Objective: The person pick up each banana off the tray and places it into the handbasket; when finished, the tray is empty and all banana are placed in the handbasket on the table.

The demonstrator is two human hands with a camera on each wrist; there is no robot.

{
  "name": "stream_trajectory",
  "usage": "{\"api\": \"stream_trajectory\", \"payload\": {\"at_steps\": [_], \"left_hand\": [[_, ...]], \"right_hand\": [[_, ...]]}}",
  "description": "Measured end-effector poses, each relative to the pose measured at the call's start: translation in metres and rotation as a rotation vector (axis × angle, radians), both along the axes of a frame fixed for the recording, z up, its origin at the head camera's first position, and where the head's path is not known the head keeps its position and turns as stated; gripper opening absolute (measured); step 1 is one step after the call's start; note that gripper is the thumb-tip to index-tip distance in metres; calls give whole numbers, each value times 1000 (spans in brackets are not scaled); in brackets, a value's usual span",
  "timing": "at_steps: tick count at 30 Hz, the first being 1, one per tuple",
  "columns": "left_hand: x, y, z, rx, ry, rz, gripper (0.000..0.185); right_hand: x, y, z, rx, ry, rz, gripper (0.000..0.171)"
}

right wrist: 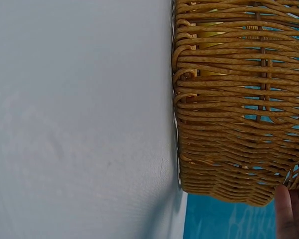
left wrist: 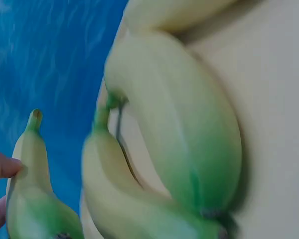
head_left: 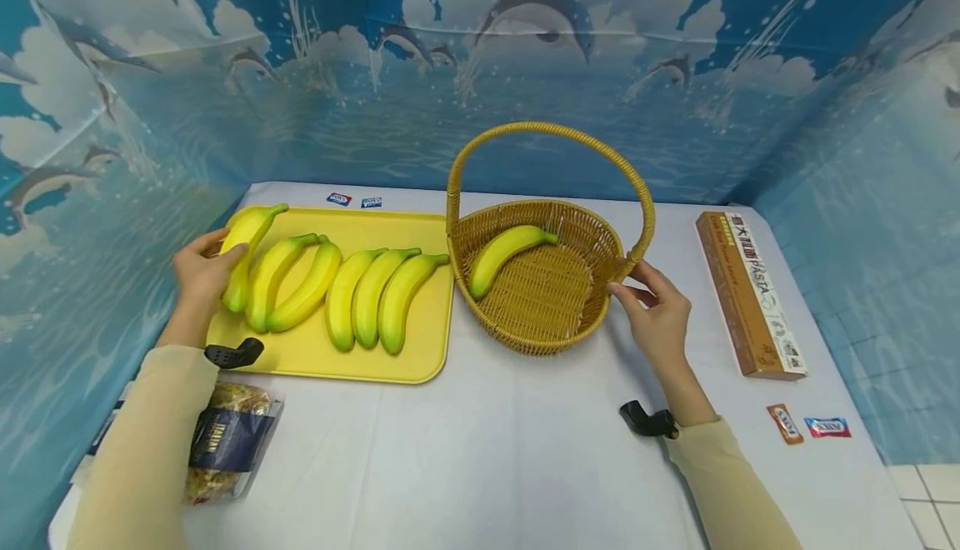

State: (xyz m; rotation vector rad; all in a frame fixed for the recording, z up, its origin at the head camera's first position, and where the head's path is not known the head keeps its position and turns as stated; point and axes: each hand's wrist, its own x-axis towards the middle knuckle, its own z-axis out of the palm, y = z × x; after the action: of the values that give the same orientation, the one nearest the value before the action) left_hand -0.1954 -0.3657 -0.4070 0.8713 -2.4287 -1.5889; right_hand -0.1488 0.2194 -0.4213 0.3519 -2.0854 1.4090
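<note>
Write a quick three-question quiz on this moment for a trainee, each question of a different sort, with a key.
1. What does the left hand hold?
2. True or false: the right hand holds the pasta box.
3. How many bananas lie in the basket: A) one; B) three; C) six?

Key:
1. A banana.
2. False; it holds the basket at its side.
3. A.

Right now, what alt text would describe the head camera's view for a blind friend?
A person's left fingers hold a banana at a yellow tray bearing five more bananas, while the right fingers grip a wicker basket containing one banana. A dolphin-patterned curtain hangs behind.
</note>
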Motion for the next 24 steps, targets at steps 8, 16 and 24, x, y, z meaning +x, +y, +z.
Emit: {"api": "stream_trajectory", "payload": {"at_steps": [8,16,24], "left_hand": [[12,74,28,-97,190,-167,53],[31,157,45,-198,363,-444,47],[24,250,55,-94,463,-657,45]], "right_hand": [[1,0,-1,-4,-3,1,44],[1,0,-2,-21,7,0,45],[-1,0,-3,-21,3,-4,46]]}}
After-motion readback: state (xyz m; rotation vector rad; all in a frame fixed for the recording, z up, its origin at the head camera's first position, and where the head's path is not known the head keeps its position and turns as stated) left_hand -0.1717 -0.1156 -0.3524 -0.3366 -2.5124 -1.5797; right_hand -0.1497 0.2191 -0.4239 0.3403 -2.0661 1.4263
